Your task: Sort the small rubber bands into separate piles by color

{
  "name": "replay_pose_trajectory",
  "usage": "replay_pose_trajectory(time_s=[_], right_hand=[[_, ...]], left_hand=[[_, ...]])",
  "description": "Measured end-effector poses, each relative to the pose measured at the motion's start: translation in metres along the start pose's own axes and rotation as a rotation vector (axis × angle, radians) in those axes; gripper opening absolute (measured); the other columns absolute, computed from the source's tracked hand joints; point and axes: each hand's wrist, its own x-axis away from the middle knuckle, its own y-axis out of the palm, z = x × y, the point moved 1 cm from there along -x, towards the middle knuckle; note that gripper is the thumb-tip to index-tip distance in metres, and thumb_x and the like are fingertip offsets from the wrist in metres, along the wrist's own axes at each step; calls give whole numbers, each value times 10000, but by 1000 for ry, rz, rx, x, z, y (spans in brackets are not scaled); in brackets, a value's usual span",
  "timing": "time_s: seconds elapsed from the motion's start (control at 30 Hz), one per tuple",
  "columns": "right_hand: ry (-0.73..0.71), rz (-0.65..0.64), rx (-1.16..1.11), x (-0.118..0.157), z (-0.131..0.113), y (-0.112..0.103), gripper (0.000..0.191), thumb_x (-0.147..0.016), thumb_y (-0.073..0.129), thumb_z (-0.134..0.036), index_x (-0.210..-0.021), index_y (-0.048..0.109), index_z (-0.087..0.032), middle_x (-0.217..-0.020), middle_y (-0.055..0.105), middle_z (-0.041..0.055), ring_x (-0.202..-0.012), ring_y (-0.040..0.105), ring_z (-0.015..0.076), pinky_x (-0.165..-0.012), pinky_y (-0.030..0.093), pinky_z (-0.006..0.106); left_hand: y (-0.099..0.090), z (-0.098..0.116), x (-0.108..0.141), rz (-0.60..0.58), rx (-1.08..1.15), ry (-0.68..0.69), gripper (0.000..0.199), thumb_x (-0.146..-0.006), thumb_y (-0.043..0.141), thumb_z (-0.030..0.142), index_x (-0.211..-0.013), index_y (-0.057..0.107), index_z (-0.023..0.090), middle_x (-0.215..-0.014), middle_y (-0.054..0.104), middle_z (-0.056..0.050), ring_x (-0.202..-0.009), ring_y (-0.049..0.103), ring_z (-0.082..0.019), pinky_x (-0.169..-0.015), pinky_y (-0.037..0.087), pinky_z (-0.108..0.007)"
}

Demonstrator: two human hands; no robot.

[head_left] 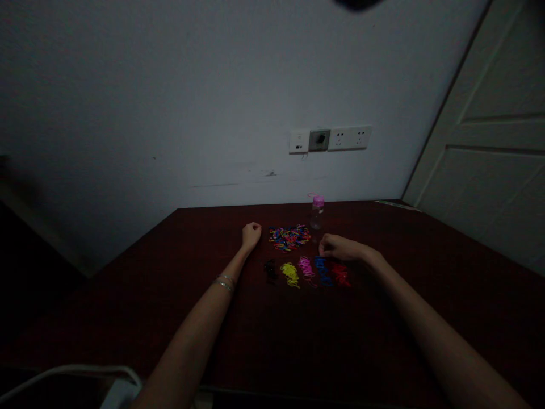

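Note:
My left hand (251, 236) rests on the table with its fingers curled closed, just left of a mixed pile of many-coloured small bands (289, 237) that look like hair ties. What it holds, if anything, is hidden. My right hand (338, 248) has its fingertips pinched together at the far end of a blue band row (323, 272); I cannot make out anything between them. Sorted by colour in front of the mixed pile lie black bands (270, 270), yellow bands (290, 274), pink bands (306, 268) and, right of the blue ones, red bands (340, 274).
A clear bottle with a pink lid (317, 211) stands behind the piles. The dark red table (170, 295) meets a wall holding a socket strip (330, 140). A white cable (85, 369) runs along the near left edge. At the right is a panelled door (489, 147).

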Motion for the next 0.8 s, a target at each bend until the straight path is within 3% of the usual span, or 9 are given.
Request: replay_pose_trajectory(time_s=[0.13, 0.33, 0.6, 0.8], right_hand=[[-13, 16, -13, -1, 1, 1, 136, -663, 486, -147, -720, 607, -128, -705, 608, 55, -640, 526, 144, -578, 404, 234], [-30, 130, -51, -7, 17, 2, 138, -697, 499, -202, -757, 604, -136, -770, 623, 68, -695, 547, 158, -640, 420, 256], [-11, 204, -33, -8, 28, 0, 164, -717, 490, -244, -766, 606, -140, -788, 628, 67, -705, 551, 160, -654, 417, 260], [14, 208, -36, -9, 33, 0, 166, -724, 482, -246, -765, 599, -135, -796, 628, 58, -704, 547, 149, -662, 413, 250]], left_hand=[[3, -1, 0, -45, 38, 33, 172, -683, 508, 154, -735, 669, 125, -784, 669, -73, -757, 597, -163, -718, 422, -235], [10, -9, -2, -219, 117, 118, 161, -660, 528, 191, -708, 675, 145, -740, 665, -31, -730, 587, -148, -691, 427, -228], [-10, -5, 1, -542, 225, 186, 150, -604, 581, 198, -698, 668, 121, -723, 651, -28, -704, 569, -134, -682, 423, -221], [-16, 3, 4, -600, 203, 273, 149, -578, 649, 212, -707, 674, 141, -797, 649, -32, -792, 568, -150, -760, 411, -236]])
